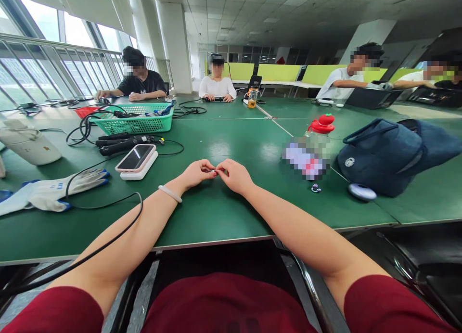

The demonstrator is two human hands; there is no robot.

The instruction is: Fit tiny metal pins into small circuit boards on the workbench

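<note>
My left hand and my right hand meet fingertip to fingertip above the green table. Between the pinched fingertips is a tiny object, partly silvery and reddish, too small to name. Both hands are closed around it. Left of my left hand lies a phone with a pink edge on a white block. To the right of my right hand, a small dark and white item rests on the table below a blurred patch.
A teal basket, black cables and gloves occupy the left side. One cable crosses over my left forearm. At right are a red-lidded bottle, a round white object and a navy bag. Several people sit beyond.
</note>
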